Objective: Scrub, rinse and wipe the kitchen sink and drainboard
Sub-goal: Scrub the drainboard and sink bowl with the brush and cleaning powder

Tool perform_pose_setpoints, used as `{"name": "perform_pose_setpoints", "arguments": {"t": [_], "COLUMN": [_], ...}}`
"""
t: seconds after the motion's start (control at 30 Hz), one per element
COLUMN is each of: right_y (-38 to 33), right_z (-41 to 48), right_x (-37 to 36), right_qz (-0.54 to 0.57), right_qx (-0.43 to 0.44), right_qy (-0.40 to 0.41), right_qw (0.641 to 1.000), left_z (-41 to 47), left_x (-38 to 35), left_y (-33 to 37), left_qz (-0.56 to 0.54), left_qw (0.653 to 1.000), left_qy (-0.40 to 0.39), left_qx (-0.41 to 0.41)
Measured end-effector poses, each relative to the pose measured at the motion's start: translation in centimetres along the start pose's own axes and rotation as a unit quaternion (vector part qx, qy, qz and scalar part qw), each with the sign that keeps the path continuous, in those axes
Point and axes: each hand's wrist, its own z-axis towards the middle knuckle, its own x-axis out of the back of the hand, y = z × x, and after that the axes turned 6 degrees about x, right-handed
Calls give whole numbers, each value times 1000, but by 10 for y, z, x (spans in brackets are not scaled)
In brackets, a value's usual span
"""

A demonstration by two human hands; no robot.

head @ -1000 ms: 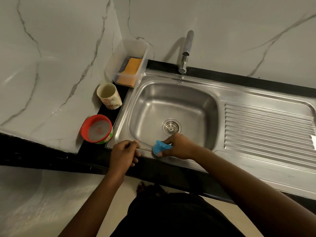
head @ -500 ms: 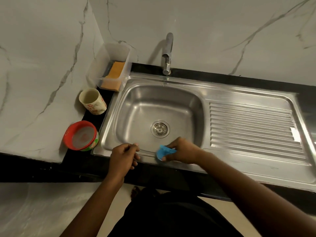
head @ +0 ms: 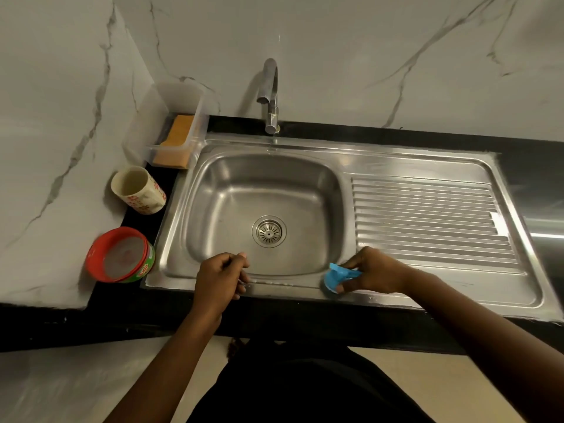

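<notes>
Two grips | right hand (head: 375, 271) pinching blue scrubber (head: 338, 277) | left hand (head: 218, 277) curled, empty, on sink (head: 283, 286)

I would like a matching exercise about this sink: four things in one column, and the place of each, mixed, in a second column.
1 blue scrubber
2 orange sponge
3 red tub
4 tap

a in the clear box
b behind the basin
c on the sink's front rim, in the right hand
d on the black counter, front left

Pairs: 1-c, 2-a, 3-d, 4-b
</notes>
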Motion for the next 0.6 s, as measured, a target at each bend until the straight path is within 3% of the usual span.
{"name": "perform_pose_setpoints", "arguments": {"t": [0.23, 0.4, 0.6], "right_y": [-80, -25, 25], "right_z": [72, 17, -36], "right_x": [-64, -26, 6], "right_qz": [-27, -18, -22], "right_qx": [32, 27, -44], "right_qy": [-13, 8, 46], "right_qw": [999, 999, 998], "left_z": [-5, -6, -10], "left_x": [-1, 4, -4], "left_y": [-2, -2, -7], "left_qz": [32, 22, 23], "left_qw": [999, 1000, 1000], "left_qy": [-4, -6, -13], "left_qx": [-9, -4, 3]}}
